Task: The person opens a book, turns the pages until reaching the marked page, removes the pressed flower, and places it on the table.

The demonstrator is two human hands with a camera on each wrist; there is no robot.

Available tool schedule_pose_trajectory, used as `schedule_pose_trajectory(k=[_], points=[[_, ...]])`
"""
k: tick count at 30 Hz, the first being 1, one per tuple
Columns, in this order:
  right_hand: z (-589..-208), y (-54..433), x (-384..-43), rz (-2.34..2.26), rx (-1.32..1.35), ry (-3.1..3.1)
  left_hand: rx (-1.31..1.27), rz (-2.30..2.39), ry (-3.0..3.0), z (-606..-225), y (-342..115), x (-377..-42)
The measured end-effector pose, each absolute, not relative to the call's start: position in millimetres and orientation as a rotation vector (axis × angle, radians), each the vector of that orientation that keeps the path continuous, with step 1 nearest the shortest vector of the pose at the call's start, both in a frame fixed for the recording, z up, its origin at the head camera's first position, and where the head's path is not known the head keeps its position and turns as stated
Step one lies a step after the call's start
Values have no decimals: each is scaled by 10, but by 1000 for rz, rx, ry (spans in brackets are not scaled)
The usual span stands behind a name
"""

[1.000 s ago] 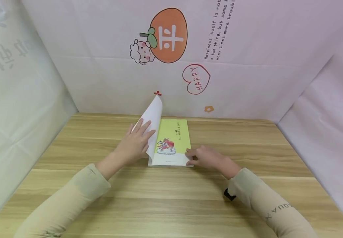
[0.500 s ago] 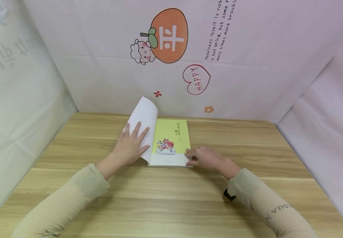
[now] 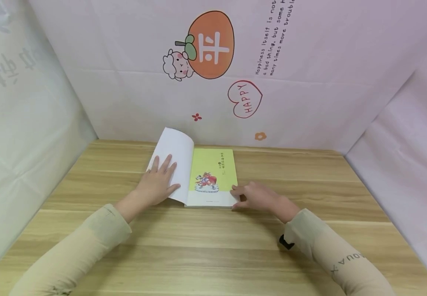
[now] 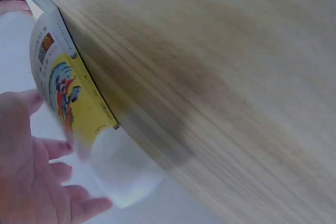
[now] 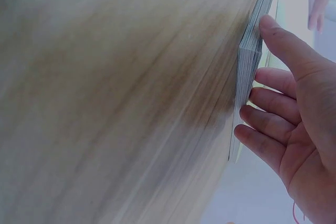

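Observation:
A paperback book (image 3: 215, 164) lies on the wooden table, its yellow-and-white title page with a small red figure facing up. Its white-backed cover (image 3: 176, 148) is turned out to the left, curving up from the spine. My left hand (image 3: 155, 184) rests on the cover's white inside with fingers spread and straight. From below, the left wrist view shows the cover's yellow illustrated outside (image 4: 79, 95) raised off the table. My right hand (image 3: 259, 197) holds the book's near right corner, thumb at the bottom edge and fingers along the side of the page block (image 5: 249, 56).
The wooden table (image 3: 213, 255) is bounded by white sheets on the left, back and right. The back sheet (image 3: 132, 102) carries printed drawings, a heart and lettering. A black object (image 3: 286, 242) shows at the right sleeve's cuff.
My left hand has moved left and slightly down, and the cover has swung farther over to the left and lower. The right hand has stayed at the book's corner.

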State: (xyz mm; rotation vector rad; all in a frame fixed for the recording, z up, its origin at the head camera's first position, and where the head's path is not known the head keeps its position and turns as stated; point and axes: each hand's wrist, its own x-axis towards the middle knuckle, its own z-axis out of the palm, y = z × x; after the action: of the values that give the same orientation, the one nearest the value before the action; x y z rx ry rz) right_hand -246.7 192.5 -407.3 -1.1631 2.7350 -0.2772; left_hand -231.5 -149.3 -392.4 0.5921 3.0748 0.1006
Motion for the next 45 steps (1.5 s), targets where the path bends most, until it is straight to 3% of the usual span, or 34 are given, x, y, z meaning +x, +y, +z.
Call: schedule_pose_trajectory(k=[10,31,45], points=[[-4067,1963,-2471,-273,-1186,2702,557,403,2826,-4042,-1592,-2378],[-3985,1966,-2525,-352,-1022,2600,565,439,2700,-4125,-1682,-2396],[-4020,1990,-2586,-417,-1165,2582,558,442,2680,-4104,-1704,-2386]])
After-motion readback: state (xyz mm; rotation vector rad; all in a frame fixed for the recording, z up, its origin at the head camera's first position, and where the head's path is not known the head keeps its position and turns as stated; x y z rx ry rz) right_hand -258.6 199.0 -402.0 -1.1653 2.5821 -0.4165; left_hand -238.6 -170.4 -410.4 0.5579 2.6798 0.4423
